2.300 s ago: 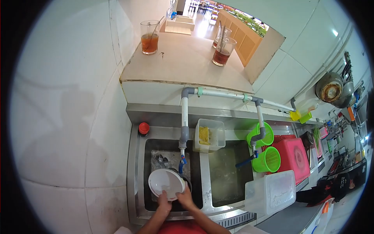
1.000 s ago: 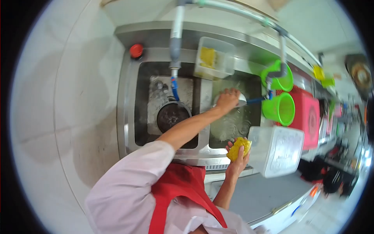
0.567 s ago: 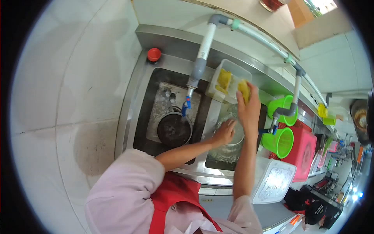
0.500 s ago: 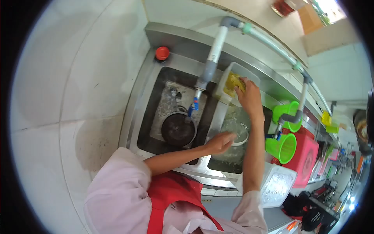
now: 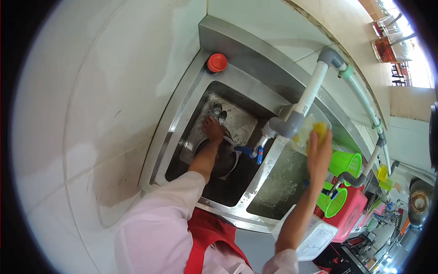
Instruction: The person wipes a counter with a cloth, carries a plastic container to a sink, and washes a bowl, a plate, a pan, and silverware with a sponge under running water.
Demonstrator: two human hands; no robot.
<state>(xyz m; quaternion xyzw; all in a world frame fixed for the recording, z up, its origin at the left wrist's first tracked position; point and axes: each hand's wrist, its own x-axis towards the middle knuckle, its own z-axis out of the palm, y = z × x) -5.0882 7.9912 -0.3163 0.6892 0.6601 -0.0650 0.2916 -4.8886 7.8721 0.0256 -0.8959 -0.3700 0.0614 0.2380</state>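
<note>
My left hand point(image 5: 213, 129) is down in the left sink basin, fingers curled at the far edge of a dark round pan point(image 5: 223, 160). What it grips, if anything, is hidden. Just beyond its fingertips lie metal spoons point(image 5: 217, 109), their bowls showing. My right hand point(image 5: 320, 150) is closed around a yellow sponge point(image 5: 320, 130), above a clear plastic container point(image 5: 303, 137) behind the right basin. Cloudy water point(image 5: 280, 182) stands in that basin.
A tap with a blue handle point(image 5: 250, 150) reaches over the left basin from a pipe point(image 5: 312, 89). An orange-red cup point(image 5: 217, 62) stands in the back left corner. Green baskets point(image 5: 335, 203), a pink tub point(image 5: 349, 217) and a white container point(image 5: 315, 242) crowd the right side.
My left hand has moved from over the right basin into the left one, by the pan. My right hand has lifted the yellow sponge at the plastic container. The view has shifted.
</note>
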